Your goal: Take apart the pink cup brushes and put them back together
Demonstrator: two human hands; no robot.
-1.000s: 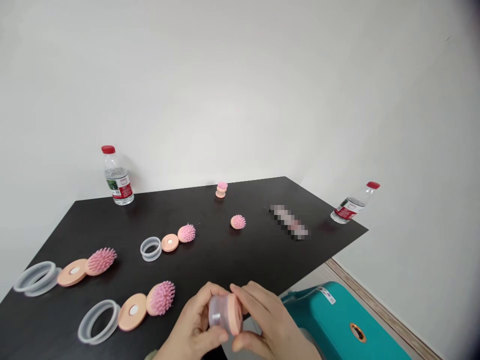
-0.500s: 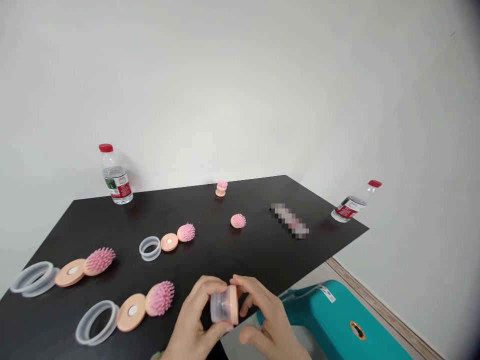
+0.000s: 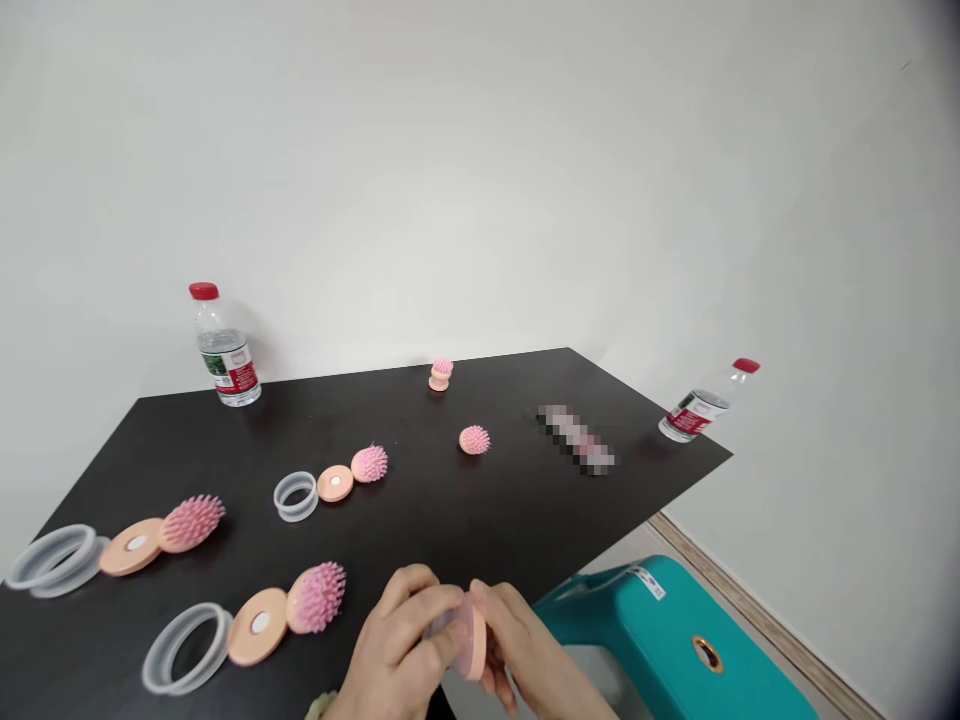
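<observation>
At the near edge of the black table (image 3: 420,530), my left hand (image 3: 397,645) and right hand (image 3: 529,655) gripped a peach disc (image 3: 475,636) with a clear ring (image 3: 444,625), fingers curled tight around it. Pink brush heads (image 3: 316,597) lay to the left, a teal stool (image 3: 660,625) stood right, and a white wall (image 3: 480,170) rose far off.

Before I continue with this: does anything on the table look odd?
The water bottle near the right corner of the black table looks tipped over, unlike the upright bottle at the far left.
</observation>
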